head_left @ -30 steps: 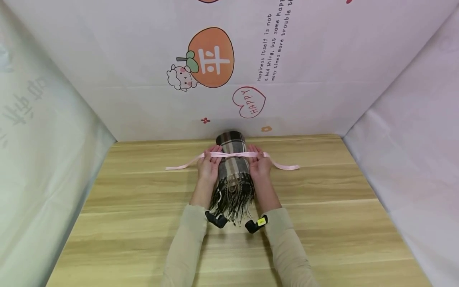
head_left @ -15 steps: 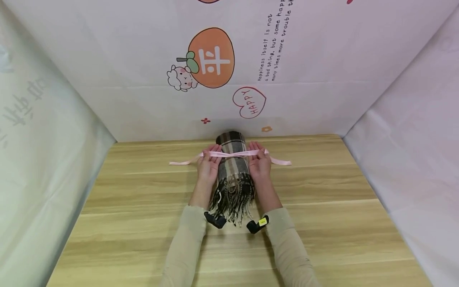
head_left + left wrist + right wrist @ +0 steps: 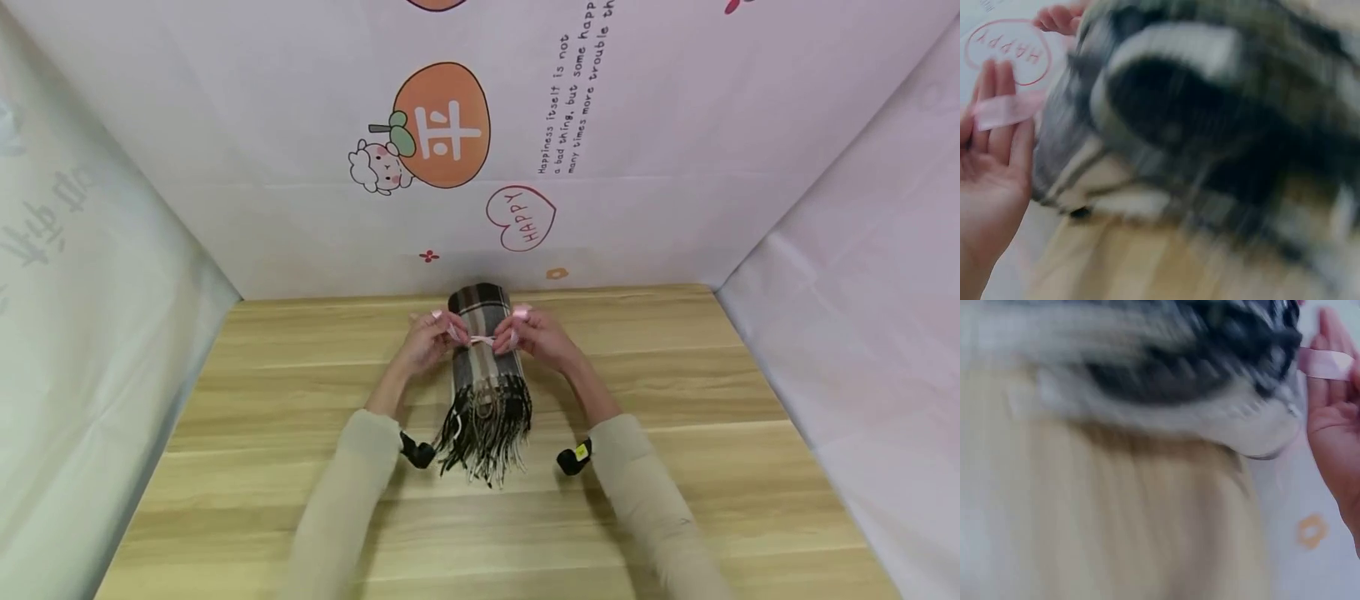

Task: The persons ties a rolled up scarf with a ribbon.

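A rolled plaid scarf (image 3: pixel 486 367) in black, grey, tan and white lies lengthwise on the table, its fringe towards me. Round its middle runs a pink ribbon (image 3: pixel 482 339), crossed on top. My left hand (image 3: pixel 429 340) pinches one side of the ribbon at the scarf's left edge. On the other side my right hand (image 3: pixel 546 337) pinches the opposite length close to the crossing. In the left wrist view the ribbon (image 3: pixel 1007 109) passes over the left fingers; the right wrist view shows the ribbon (image 3: pixel 1329 364) across the right fingers. Both wrist views are blurred over the scarf.
The wood-grain table (image 3: pixel 300 467) extends to both sides of the scarf. A white printed backdrop (image 3: pixel 315 233) rises at the far edge, close behind the roll. White sheets (image 3: pixel 847 275) stand left and right. Black wrist cameras (image 3: pixel 573 458) sit at the cuffs.
Both hands have turned from palms up to fingertips inward and come closer to the ribbon's crossing. The elbows have spread outward. The ribbon's long tails no longer show stretched to the sides.
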{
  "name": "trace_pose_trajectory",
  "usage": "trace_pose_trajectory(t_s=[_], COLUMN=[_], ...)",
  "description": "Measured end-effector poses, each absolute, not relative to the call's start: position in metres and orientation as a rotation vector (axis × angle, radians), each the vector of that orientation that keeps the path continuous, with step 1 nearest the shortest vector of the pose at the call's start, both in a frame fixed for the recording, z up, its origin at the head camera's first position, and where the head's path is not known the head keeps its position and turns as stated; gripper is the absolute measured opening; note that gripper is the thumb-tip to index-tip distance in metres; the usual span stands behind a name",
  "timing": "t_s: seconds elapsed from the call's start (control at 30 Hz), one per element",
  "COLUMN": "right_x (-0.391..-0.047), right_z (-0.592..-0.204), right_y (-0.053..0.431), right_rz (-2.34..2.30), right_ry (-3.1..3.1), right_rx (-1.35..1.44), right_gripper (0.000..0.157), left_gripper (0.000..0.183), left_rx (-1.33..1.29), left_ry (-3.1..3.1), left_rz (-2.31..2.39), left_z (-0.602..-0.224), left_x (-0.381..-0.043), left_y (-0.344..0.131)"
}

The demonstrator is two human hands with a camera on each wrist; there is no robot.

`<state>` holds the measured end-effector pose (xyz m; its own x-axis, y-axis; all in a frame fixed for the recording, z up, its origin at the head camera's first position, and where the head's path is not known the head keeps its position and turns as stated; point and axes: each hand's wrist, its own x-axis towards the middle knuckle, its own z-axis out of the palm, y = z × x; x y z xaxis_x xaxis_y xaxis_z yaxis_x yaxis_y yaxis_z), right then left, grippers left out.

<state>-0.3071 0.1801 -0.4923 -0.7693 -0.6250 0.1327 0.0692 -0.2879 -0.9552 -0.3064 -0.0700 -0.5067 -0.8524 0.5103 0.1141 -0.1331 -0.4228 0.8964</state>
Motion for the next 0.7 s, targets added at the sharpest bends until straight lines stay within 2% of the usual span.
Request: trace_pose_trajectory(t_s=[0.17, 0.33, 0.47, 0.7], right_x=[-0.308, -0.309, -0.307, -0.302], right_z=[-0.460, -0.439, -0.447, -0.471], right_y=[0.181, 0.178, 0.178, 0.180], right_rz=[-1.300, -1.064, -1.187, -1.724], right_ry=[1.831, 1.871, 1.833, 1.691], right_rx=[-1.006, -1.085, -1.009, -0.810], right_gripper=[0.034, 0.032, 0.034, 0.042], left_gripper=[0.038, 0.038, 0.036, 0.038], left_rx=[0.897, 1.006, 0.868, 0.592], left_ry=[1.769, 1.839, 1.751, 1.242], left_rz=[1.600, 1.392, 1.647, 2.363], left_z=[-0.483, -0.466, -0.473, -0.493], left_x=[-0.307, -0.307, -0.302, -0.293], left_y=[-0.085, -0.083, -0.081, -0.065])
